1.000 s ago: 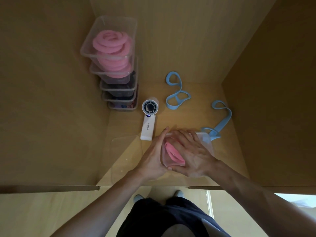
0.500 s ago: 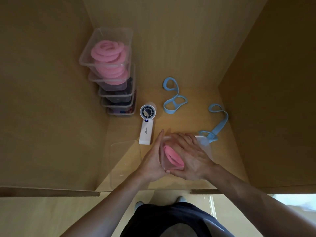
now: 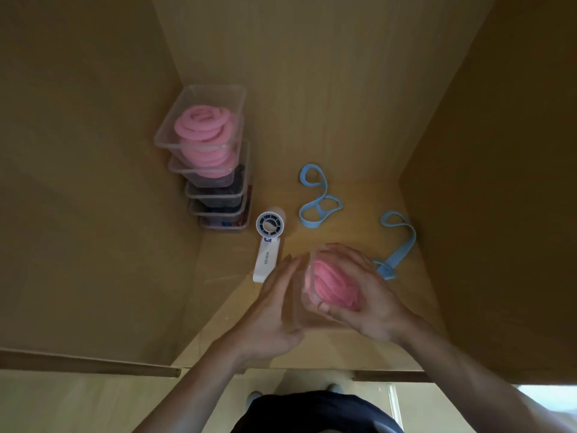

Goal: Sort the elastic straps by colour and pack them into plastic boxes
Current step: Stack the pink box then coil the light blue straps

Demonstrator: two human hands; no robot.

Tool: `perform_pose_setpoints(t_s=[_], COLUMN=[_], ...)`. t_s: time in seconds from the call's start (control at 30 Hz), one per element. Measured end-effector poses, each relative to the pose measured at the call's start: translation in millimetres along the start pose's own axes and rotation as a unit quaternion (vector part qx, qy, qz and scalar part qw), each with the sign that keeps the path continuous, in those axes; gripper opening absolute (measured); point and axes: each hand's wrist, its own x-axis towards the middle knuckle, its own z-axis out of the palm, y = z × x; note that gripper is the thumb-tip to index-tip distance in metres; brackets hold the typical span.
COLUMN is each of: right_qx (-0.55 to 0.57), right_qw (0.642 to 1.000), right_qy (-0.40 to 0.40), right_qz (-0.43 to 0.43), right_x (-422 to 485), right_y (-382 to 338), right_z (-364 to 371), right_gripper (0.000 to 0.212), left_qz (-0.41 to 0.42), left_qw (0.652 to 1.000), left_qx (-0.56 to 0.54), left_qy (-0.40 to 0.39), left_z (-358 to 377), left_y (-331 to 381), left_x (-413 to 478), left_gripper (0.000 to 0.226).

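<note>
Walls close in on the left, where the stack of boxes [image 3: 215, 170] fills the corner beside a white fan [image 3: 268, 245]. Left hand [image 3: 274, 310] lies flat against the clear box [image 3: 307, 295] while right hand [image 3: 359, 295] presses the pink strap [image 3: 335, 290] in; keeping that pressure even should stop the coil springing out. Blue straps [image 3: 315, 198] lie loose rightward, so open room is toward the near edge.

We stand at a home-style storage nook: plain wooden panels [image 3: 327, 73] wall us in at nine, twelve and three o'clock. A stack of clear plastic boxes [image 3: 212, 170] at eleven o'clock and a small handheld fan [image 3: 268, 245] suggest household tidying.
</note>
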Motion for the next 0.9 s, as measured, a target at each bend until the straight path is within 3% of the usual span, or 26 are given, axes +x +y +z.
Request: perform_pose_setpoints(t_s=[0.13, 0.33, 0.73, 0.9], right_qx=[0.107, 0.172, 0.259, 0.300], right_qw=[0.994, 0.985, 0.964, 0.946], right_qy=[0.016, 0.011, -0.022, -0.098], right_qz=[-0.001, -0.004, 0.053, 0.073], right_x=[6, 14, 12, 17], right_y=[-10, -19, -18, -18], right_z=[-16, -27, -41, -53], right_gripper=[0.070, 0.065, 0.073, 0.068], left_qz=[-0.011, 0.011, 0.010, -0.006], left_qw=[0.995, 0.989, 0.979, 0.974], left_qx=[-0.091, -0.121, -0.190, -0.208], left_qy=[0.042, 0.089, 0.077, 0.094], left_z=[-4, -7, -1, 0], left_y=[34, 48, 60, 62], left_x=[8, 36, 41, 42], left_gripper=[0.102, 0.087, 0.090, 0.088])
